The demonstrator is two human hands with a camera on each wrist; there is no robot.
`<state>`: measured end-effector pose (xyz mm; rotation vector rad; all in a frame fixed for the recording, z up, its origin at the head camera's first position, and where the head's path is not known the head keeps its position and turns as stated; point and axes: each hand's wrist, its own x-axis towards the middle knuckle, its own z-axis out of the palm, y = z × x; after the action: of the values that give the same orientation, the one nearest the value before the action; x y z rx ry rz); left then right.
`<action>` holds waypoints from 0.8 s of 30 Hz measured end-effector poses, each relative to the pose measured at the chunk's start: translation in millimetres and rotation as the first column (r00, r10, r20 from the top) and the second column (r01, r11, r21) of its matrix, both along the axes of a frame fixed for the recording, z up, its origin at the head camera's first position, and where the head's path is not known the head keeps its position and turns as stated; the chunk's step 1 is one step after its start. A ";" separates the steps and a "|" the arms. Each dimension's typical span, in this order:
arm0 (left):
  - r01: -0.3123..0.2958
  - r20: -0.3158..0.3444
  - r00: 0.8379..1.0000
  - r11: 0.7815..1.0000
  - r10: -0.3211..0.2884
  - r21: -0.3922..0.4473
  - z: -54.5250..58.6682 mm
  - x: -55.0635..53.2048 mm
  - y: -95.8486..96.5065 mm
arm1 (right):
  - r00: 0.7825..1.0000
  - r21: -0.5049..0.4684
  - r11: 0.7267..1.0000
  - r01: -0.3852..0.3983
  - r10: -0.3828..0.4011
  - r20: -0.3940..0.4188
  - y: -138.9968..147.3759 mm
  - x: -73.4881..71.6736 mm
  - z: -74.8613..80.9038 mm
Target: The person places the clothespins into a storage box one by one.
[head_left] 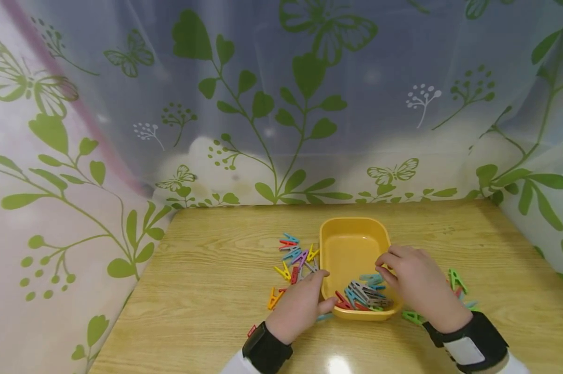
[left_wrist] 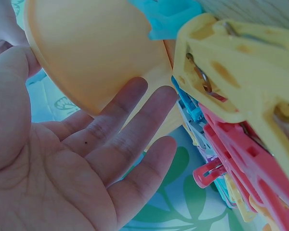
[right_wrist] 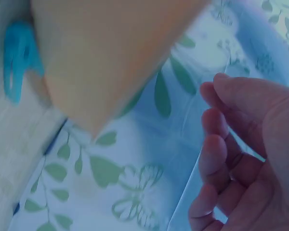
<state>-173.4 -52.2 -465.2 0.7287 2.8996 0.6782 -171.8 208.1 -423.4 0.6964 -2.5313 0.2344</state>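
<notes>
A yellow plastic basin (head_left: pixel 354 228) stands on the table with several coloured clothespins (head_left: pixel 365 294) piled at its near end. My left hand (head_left: pixel 302 301) rests at the basin's left rim. In the left wrist view its fingers (left_wrist: pixel 135 110) lie fairly straight along the basin's outer wall, and the thumb is at the rim. Over the basin's right edge is my right hand (head_left: pixel 414 283), its fingers loosely bent. The right wrist view shows thumb and forefinger (right_wrist: pixel 221 89) close together with nothing visible between them.
Loose clothespins (head_left: pixel 300 257) in several colours lie left of the basin, partly behind my left hand. More clothespins (head_left: pixel 456 280), mostly green, lie to the right beside my right hand. A patterned curtain (head_left: pixel 272 104) hangs behind the wooden table (head_left: pixel 206 291).
</notes>
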 end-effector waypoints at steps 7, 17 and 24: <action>0.005 -0.009 1.000 1.000 -0.005 0.003 1.3 0.5 -0.2 | 0.983 -0.053 0.983 0.174 -0.170 0.075 38.4 -9.0 10.2; 0.008 -0.014 1.000 1.000 -0.008 0.007 -0.1 0.5 -0.2 | 0.872 0.026 0.925 0.379 -0.366 0.323 98.1 -21.6 -4.3; 0.008 -0.016 1.000 1.000 -0.008 0.007 0.2 0.8 -0.4 | 0.753 0.052 0.894 0.446 -0.406 0.517 127.6 -27.7 -12.1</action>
<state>-172.6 -52.6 -465.0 0.7492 2.9082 0.6858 -199.5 335.6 -435.6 -0.0142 -3.0873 0.3942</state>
